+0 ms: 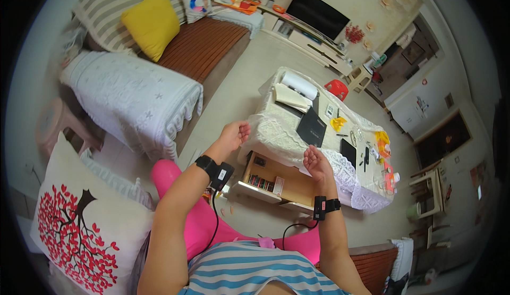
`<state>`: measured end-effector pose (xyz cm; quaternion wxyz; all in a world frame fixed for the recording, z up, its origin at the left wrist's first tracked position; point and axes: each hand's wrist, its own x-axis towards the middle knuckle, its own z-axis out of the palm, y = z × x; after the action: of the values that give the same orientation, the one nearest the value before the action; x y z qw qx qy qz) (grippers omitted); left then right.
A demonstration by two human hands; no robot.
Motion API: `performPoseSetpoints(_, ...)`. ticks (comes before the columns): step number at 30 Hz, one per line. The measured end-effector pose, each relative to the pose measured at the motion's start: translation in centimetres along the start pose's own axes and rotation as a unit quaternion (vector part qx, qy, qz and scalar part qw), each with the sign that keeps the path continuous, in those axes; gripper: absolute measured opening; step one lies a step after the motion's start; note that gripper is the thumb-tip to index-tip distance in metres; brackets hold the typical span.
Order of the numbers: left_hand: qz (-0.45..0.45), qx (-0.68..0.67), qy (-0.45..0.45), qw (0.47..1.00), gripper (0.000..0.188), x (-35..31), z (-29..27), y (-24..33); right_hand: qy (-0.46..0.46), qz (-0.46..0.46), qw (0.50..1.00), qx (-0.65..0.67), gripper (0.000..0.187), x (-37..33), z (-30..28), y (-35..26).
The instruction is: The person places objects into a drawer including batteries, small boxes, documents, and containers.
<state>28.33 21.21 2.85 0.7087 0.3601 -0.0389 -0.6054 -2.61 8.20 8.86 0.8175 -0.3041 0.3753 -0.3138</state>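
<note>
Looking down on pale floor (231, 90) stretching toward eleven o'clock between slatted sofa (204, 45) and, at three o'clock, lace-covered coffee table (276, 130), with wooden drawer (260, 193) pulled out at five o'clock. Poised at table's near edge with left hand (234, 136) at nine o'clock and right hand (317, 163) at four, apart, both with loosely bent, unclenched fingers. Wearing labelled wrist modules (222, 176), with lettering too small to read.

I see a white lace tablecloth (270, 131), a tan-bottomed drawer (295, 182) below it, a red stool (336, 87) and black television (317, 14) beyond it, and, left of it, a plain yellow cushion (153, 25) against a grey-and-cream striped sofa cover (106, 13).
</note>
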Motion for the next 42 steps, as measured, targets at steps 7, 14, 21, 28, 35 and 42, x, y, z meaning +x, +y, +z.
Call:
performPoseSetpoints(7,0.011,-0.084,0.063,0.994,0.008,2.6,-4.3,2.3,-0.062,0.074,0.993,0.067,0.019,4.9,3.3,4.3)
performPoseSetpoints(14,-0.039,-0.099,0.18,0.978,0.009,9.2,-11.9,-1.8,-0.009,0.189,0.975,0.118,0.015,12.7,3.3,13.3)
performPoseSetpoints(21,-0.144,-0.023,0.362,0.921,0.012,14.5,-24.9,-9.1,0.042,0.322,0.934,0.147,0.015,21.4,-0.2,22.9)
performPoseSetpoints(28,-0.202,0.237,0.469,0.826,0.02,14.9,-30.6,-10.9,0.098,0.374,0.902,0.191,0.019,24.4,-1.8,28.7)
performPoseSetpoints(35,-0.084,0.465,0.445,0.761,0.039,16.2,-39.6,-15.7,0.187,0.342,0.907,0.16,0.024,27.0,-0.2,37.2)
performPoseSetpoints(42,-0.022,0.591,0.421,0.688,0.051,18.8,-44.1,-18.5,0.229,0.275,0.934,-0.003,0.04,30.5,-1.1,47.2)
